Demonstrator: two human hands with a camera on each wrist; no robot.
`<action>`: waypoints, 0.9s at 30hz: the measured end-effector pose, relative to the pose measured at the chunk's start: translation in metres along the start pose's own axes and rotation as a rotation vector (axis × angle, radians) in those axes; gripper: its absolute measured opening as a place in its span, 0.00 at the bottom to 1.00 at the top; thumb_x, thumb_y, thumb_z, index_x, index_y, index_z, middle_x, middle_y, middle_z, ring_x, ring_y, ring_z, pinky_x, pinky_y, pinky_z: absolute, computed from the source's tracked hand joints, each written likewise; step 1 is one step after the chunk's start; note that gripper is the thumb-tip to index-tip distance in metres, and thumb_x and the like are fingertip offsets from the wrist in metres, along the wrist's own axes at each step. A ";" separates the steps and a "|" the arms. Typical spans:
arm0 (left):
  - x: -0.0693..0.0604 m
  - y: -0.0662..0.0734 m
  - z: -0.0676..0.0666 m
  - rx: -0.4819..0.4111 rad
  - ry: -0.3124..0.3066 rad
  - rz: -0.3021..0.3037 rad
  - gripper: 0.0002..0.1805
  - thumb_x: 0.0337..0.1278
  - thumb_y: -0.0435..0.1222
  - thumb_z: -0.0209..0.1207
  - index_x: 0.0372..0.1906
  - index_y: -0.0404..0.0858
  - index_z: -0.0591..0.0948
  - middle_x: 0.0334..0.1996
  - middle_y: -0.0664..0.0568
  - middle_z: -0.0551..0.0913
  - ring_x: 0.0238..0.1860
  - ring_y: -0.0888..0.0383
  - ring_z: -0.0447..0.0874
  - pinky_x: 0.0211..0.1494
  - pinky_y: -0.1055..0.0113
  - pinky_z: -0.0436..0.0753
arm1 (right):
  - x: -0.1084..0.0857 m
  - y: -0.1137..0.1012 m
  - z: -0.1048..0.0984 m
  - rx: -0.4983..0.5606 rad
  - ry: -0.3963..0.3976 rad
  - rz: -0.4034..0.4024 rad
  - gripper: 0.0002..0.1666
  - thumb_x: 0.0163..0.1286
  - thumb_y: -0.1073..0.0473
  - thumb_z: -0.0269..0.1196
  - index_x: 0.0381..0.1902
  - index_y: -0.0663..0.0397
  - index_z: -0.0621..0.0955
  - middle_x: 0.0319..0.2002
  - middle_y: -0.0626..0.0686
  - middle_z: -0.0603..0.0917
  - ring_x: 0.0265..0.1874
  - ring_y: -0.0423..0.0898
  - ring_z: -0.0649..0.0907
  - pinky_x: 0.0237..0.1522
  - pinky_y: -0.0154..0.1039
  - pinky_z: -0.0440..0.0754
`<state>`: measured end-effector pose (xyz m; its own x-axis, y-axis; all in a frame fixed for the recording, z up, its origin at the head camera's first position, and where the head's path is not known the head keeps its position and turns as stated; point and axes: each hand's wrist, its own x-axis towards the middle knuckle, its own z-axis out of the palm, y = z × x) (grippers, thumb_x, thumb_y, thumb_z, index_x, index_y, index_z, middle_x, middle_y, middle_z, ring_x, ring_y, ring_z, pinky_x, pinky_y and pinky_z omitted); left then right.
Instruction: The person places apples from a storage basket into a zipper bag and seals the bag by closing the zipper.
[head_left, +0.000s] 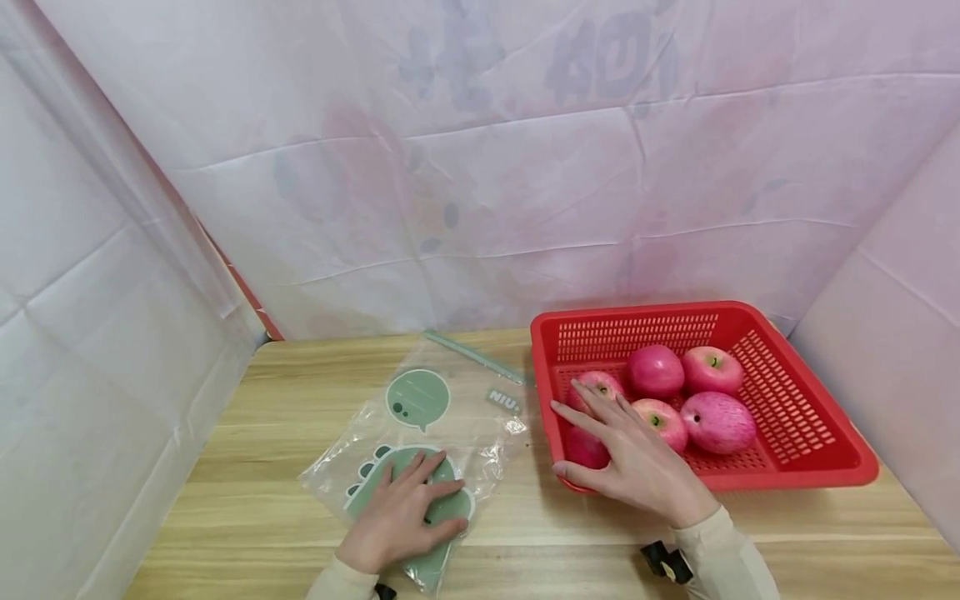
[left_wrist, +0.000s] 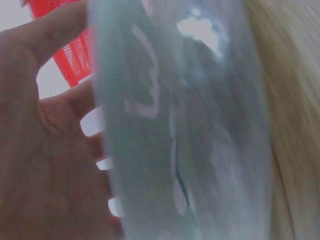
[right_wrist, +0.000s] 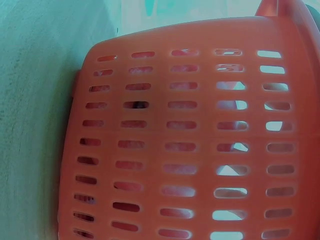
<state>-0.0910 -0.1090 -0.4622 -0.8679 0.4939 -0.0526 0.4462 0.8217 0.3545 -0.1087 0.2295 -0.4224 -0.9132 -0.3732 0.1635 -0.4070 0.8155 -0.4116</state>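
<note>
A clear plastic bag [head_left: 468,425] with green prints lies on the wooden table, and my left hand [head_left: 405,512] rests on its green dinosaur print with fingers spread. The left wrist view shows the bag's film [left_wrist: 150,150] close beside the palm. My right hand [head_left: 637,454] reaches over the near left corner of a red basket [head_left: 810,479], fingers spread above the apples at that side. Pink-red apples [head_left: 655,371] and a darker oval one [head_left: 718,422] sit in the basket. The right wrist view shows only the basket's slotted wall [right_wrist: 155,135]; the hand is out of it.
The wooden tabletop [head_left: 255,442] stretches left of the bag. White and pinkish cloth [head_left: 487,192] hangs behind and at both sides. The bag's green zip strip [head_left: 476,357] points toward the basket's left side.
</note>
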 end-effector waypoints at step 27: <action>-0.016 0.000 -0.011 -0.006 -0.017 -0.074 0.20 0.57 0.55 0.67 0.48 0.48 0.89 0.67 0.41 0.77 0.67 0.34 0.74 0.60 0.17 0.64 | 0.001 -0.001 0.001 -0.032 0.012 -0.016 0.44 0.63 0.24 0.63 0.73 0.31 0.72 0.78 0.55 0.63 0.78 0.61 0.61 0.77 0.64 0.58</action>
<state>-0.0792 -0.1198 -0.4509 -0.8946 0.4366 -0.0951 0.3793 0.8545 0.3550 -0.1088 0.2282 -0.4227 -0.9066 -0.3814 0.1804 -0.4219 0.8233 -0.3796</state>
